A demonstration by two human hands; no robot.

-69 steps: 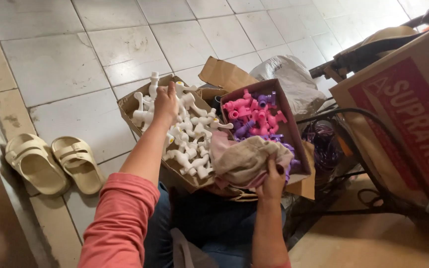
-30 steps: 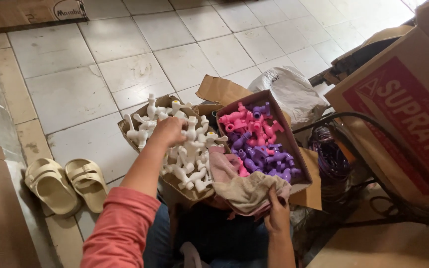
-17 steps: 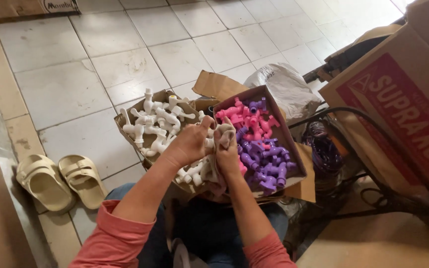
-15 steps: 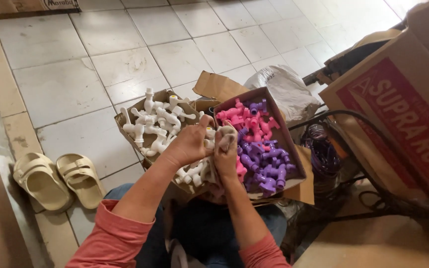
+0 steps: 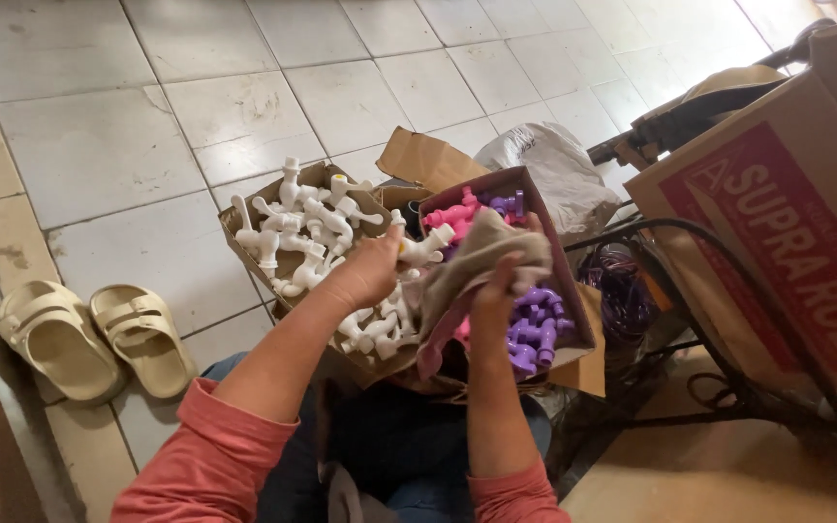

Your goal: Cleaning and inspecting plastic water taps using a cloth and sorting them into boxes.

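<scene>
Gripping a smooth white plastic tap point(image 5: 425, 252) above the cardboard box point(image 5: 244, 237) of taps, left hand point(image 5: 370, 273) is closed; right hand point(image 5: 496, 295) clutches a crumpled beige cloth point(image 5: 481, 260) beside it.

Just one view here, head-mounted, looking steeply down and a bit forward over the person's lap at the cardboard box of white taps point(image 5: 294, 199), fairly close. Tiled floor point(image 5: 99, 145) stretches beyond the box, beige sandals point(image 5: 89, 334) left of it.
</scene>
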